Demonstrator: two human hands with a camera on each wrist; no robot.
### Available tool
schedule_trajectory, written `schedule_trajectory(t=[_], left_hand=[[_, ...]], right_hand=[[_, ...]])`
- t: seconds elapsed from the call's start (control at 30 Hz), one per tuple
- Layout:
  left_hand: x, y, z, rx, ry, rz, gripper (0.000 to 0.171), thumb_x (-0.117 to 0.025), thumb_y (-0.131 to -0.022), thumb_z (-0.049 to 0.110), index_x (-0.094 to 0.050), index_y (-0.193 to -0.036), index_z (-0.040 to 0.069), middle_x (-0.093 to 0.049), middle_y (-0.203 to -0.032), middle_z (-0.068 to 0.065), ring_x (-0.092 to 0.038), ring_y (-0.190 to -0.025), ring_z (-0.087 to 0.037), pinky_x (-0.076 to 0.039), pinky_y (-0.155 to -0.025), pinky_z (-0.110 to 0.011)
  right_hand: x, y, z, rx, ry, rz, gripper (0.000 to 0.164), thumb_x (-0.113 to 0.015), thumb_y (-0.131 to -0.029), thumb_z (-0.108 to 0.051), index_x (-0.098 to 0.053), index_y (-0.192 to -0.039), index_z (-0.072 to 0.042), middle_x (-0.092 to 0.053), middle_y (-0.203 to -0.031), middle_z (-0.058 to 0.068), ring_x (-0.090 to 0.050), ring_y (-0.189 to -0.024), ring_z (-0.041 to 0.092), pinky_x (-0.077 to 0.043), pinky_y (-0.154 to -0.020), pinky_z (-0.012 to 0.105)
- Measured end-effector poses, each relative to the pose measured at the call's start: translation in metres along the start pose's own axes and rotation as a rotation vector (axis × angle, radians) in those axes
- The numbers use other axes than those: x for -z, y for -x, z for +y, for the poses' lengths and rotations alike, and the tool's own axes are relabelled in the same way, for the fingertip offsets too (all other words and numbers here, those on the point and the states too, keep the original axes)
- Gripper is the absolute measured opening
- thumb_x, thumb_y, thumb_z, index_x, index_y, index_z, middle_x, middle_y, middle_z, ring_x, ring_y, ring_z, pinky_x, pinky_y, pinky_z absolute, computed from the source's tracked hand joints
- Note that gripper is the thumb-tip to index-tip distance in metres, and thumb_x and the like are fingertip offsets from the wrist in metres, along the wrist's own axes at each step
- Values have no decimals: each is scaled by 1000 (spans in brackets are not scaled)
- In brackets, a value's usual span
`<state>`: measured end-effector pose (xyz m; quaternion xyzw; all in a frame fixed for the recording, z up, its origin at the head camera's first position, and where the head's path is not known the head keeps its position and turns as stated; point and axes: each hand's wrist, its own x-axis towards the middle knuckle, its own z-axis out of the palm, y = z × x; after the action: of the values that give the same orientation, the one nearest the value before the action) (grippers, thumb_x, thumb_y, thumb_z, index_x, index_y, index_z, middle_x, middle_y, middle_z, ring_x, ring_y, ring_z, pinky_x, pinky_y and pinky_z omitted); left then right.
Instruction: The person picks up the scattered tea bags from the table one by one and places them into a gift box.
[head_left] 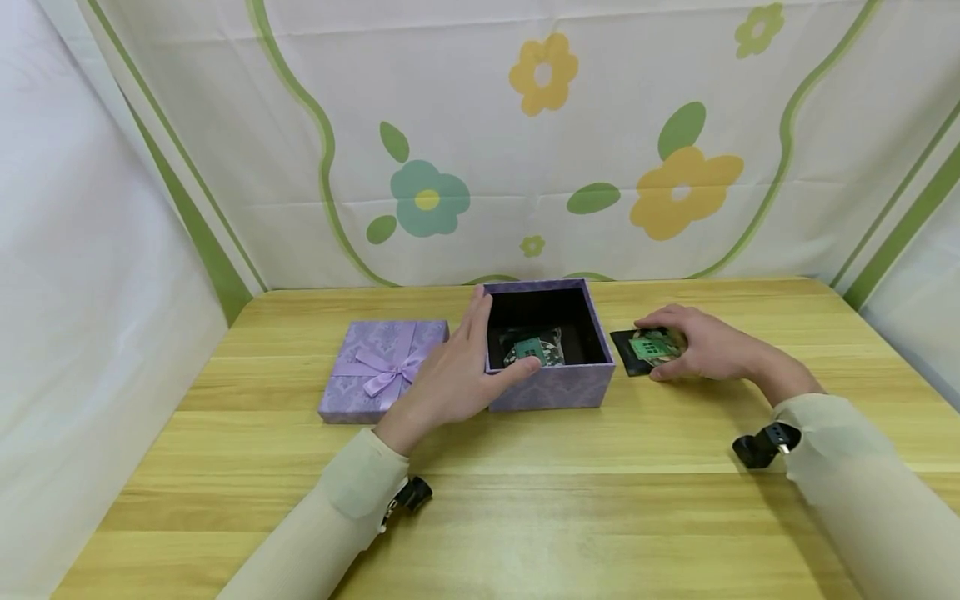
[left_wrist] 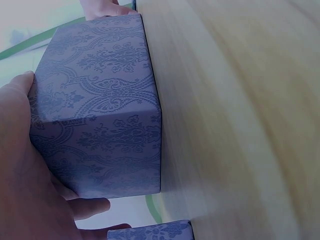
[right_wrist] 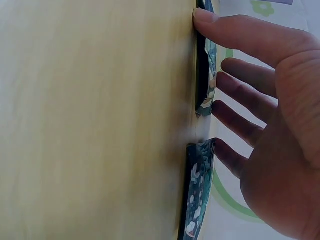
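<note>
A purple patterned box [head_left: 555, 387] stands with its dark inside facing up. My left hand [head_left: 457, 371] lies along its left side, fingers straight and thumb over the front rim; in the left wrist view the thumb touches the top edge. Inside the box lies a flat packet with a green label [head_left: 551, 350]. To the right of the box, my right hand [head_left: 705, 343] pinches a flat black packet with a green label [head_left: 643, 348] between thumb and fingers, low over the table. Another flat, dark patterned packet [right_wrist: 196, 195] shows below the fingers in the right wrist view.
The purple box lid [head_left: 352, 387] with a ribbon bow rests on the table left of the box, partly behind the left hand. A white flowered cloth [head_left: 525, 158] hangs along the back edge of the wooden table [head_left: 540, 508].
</note>
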<state>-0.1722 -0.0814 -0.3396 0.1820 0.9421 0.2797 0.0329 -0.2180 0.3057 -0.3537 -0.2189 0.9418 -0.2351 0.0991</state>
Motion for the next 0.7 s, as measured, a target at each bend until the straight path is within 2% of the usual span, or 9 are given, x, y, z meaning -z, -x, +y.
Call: schedule_trajectory(t=[0.07,0.13,0.23,0.33,0.43,0.57,0.7], left_hand=[[0,0,0,-1,4,0,115,-44,-91,91,10,-172,29,23,-173,23,-71,-122,-36,-57,-78,-51],[0,0,-1,1,12,-1,114,-45,-91,90,10,-171,30,23,-172,23,-73,-118,-35,-54,-66,-45],[-1,-1,-1,3,27,-6,114,-47,-91,90,10,-171,31,24,-171,25,-74,-111,-35,-48,-54,-40],[-1,-1,-1,2,25,-4,115,-46,-91,90,10,-172,31,24,-171,25,-75,-108,-33,-46,-53,-38],[0,-1,0,2,24,-4,115,-46,-91,90,9,-172,31,25,-171,26,-75,-88,-27,-46,-53,-39],[0,-1,0,3,27,-6,114,-46,-91,90,10,-171,31,26,-170,27,-65,-66,-17,-47,-53,-40],[0,0,0,3,18,-6,114,-45,-91,90,9,-172,30,26,-170,27,-67,-72,-14,-49,-57,-39]], right_hand=[[0,0,0,-1,1,0,80,-91,-85,-37,-57,-152,-9,-53,-152,20,-55,-129,38,-47,-101,57],[0,-1,0,0,7,5,80,-91,-85,-38,-58,-152,-8,-54,-152,21,-55,-130,39,-46,-102,58],[0,-2,-1,0,27,11,80,-91,-85,-39,-59,-151,-8,-55,-151,20,-55,-130,39,-46,-103,59],[1,-3,-1,2,52,14,79,-90,-85,-41,-59,-151,-8,-56,-151,20,-56,-130,38,-46,-102,58],[1,-4,-1,0,60,11,79,-90,-86,-42,-60,-151,-9,-57,-150,18,-57,-128,37,-46,-102,58],[1,-4,0,-3,54,7,78,-89,-86,-42,-60,-150,-9,-57,-147,17,-56,-126,35,-45,-102,56],[-1,-4,1,1,42,9,76,-90,-85,-40,-62,-149,-9,-58,-141,15,-57,-121,32,-46,-100,53]])
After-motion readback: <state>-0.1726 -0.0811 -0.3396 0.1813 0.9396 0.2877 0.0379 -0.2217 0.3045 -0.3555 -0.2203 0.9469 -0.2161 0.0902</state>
